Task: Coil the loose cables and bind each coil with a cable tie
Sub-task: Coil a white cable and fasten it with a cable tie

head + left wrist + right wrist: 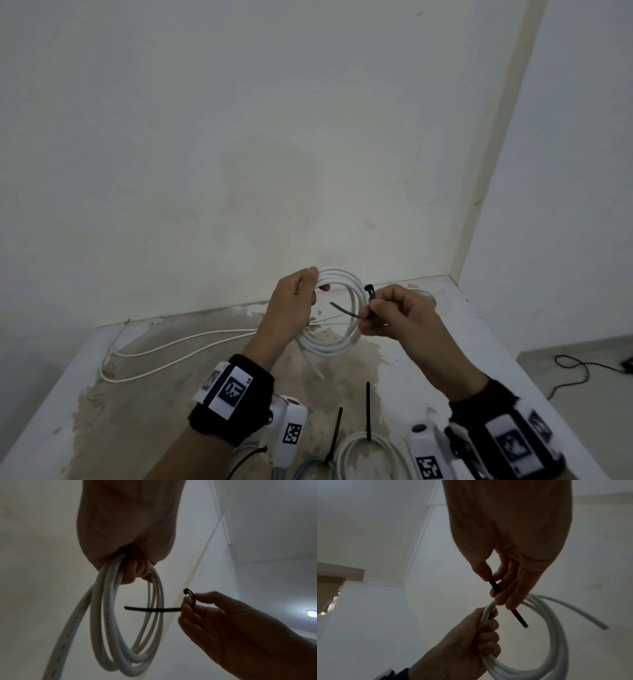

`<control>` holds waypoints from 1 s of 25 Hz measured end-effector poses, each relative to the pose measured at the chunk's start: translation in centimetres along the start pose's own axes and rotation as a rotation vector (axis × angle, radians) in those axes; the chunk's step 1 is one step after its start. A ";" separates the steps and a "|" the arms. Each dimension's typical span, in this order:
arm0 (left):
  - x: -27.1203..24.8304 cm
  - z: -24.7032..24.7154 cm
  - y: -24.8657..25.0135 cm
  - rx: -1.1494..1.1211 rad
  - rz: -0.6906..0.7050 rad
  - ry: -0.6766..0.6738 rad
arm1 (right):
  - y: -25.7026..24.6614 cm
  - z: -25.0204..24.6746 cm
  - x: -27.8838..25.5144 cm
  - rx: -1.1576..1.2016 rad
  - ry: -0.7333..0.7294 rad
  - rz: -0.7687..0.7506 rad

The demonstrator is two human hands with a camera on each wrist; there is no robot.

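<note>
Here the left hand (291, 305) grips the white coil (346, 337); right fingers (371, 308) pinch a black tie (346, 310), seemingly through it.

Coil (337, 308) between hands; cable tie (352, 308) through coil, table (479, 349) below.

**What Can Be Counted**

Two hands are seen. Three black cable ties (352, 310) are counted (one held, two below). Two thick white coils (337, 339) are seen, and two thin loose cables (178, 346) are laid on the table.
</note>
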State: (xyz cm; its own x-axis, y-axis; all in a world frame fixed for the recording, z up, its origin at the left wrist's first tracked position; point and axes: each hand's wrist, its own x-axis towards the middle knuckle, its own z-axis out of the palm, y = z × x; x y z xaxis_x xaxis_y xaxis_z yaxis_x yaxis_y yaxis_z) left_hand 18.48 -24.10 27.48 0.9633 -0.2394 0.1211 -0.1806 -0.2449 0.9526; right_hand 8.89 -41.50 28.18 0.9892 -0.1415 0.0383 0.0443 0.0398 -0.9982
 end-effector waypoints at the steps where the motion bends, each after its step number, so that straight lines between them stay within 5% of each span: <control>1: -0.1 0.1 0.2 0.007 0.014 0.002 | 0.0 0.8 0.4 0.036 0.028 -0.020; 8: -1.6 0.6 0.9 -0.232 -0.199 0.045 | -0.5 3.6 1.2 0.160 0.085 -0.181; 12: -1.7 -0.3 1.6 -0.327 -0.295 -0.041 | -0.1 4.1 1.1 0.110 0.063 -0.211; 20: -2.8 -0.9 0.8 -0.006 0.031 -0.090 | 1.2 4.5 1.1 -0.174 0.246 -0.270; 25: -3.9 -0.6 0.9 0.001 0.088 -0.059 | 1.7 4.5 1.0 -0.137 0.331 -0.292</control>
State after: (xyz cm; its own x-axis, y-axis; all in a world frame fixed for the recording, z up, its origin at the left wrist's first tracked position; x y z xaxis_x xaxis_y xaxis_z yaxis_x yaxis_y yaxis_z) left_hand 14.68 -22.83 28.05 0.9305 -0.3145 0.1875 -0.2641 -0.2215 0.9387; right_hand 10.58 -37.15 26.75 0.8390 -0.4368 0.3244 0.2736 -0.1766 -0.9455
